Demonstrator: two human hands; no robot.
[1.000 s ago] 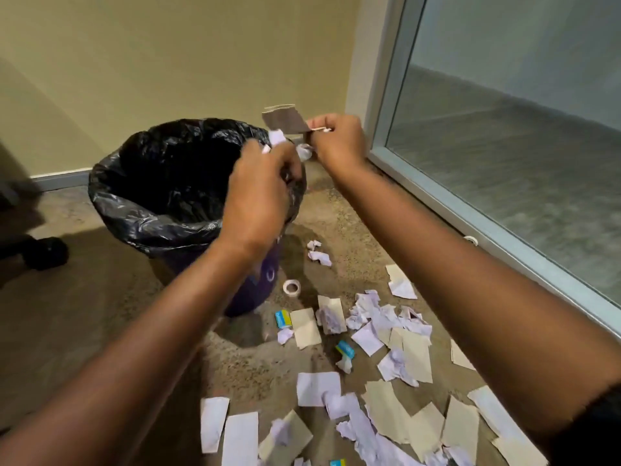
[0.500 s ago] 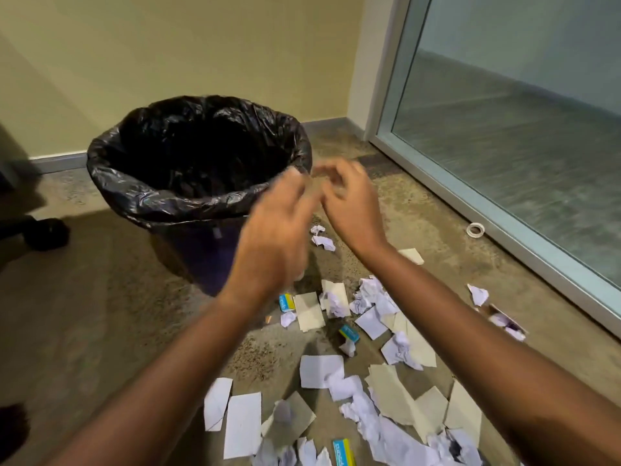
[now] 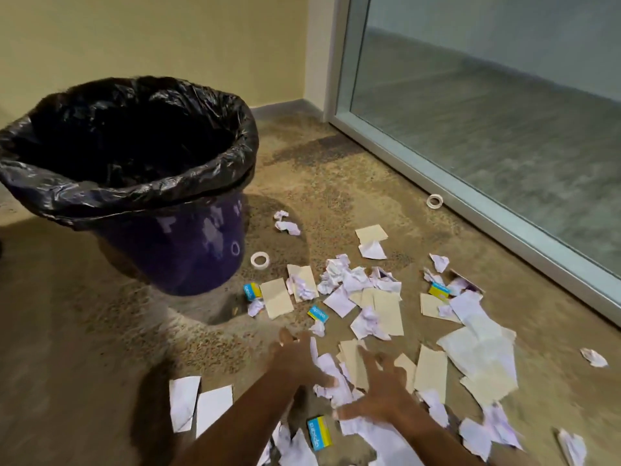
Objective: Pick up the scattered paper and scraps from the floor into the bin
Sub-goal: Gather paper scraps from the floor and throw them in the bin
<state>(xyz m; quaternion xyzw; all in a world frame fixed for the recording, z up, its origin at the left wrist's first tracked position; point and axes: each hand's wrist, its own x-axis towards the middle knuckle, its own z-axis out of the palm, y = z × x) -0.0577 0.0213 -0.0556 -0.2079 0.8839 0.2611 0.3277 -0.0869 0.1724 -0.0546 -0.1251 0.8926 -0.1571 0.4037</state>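
A purple bin [image 3: 188, 250] lined with a black bag [image 3: 127, 193] stands at the left on the speckled floor. White and beige paper scraps [image 3: 369, 297] lie scattered to its right and in front of me. My left hand [image 3: 295, 359] and my right hand [image 3: 379, 388] are low over the near scraps, fingers spread, pressing on white and beige pieces [image 3: 339, 371] between them. Neither hand has a scrap lifted. Small blue-and-yellow boxes [image 3: 319, 432] lie among the papers.
A tape roll [image 3: 259, 260] lies beside the bin, another tape roll [image 3: 434, 200] by the glass door frame [image 3: 504, 227] on the right. A yellow wall [image 3: 151, 45] rises behind the bin. Two white sheets [image 3: 198, 405] lie at the near left.
My hands were at the bin rim holding scraps, let them go, then dropped down to the floor pile. The view tilted down toward the papers.
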